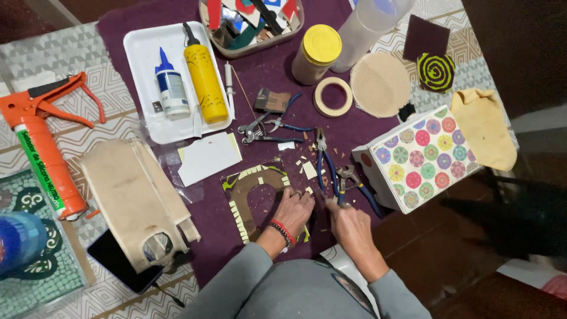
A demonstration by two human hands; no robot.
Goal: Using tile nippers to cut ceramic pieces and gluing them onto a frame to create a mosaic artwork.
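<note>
My left hand (293, 210) rests fingers-down on a brown arch-shaped mosaic piece (255, 190) edged with small pale tiles, on a purple cloth (260, 88). It wears red and dark bracelets at the wrist. My right hand (348, 221) lies just right of it, its fingers closed at the handle of blue-handled nippers (361, 188). Whether it grips them I cannot tell. A second pair of blue-handled pliers (323, 162) lies just above, among small loose tile chips (308, 170).
White tray (139, 53) holds a yellow bottle (204, 74) and a blue-capped glue bottle (171, 88). Orange caulking gun (44, 139) at left, wooden birdhouse-like piece (133, 201), patterned box (422, 156), tape roll (332, 96), yellow-lidded jar (319, 52), more pliers (266, 127).
</note>
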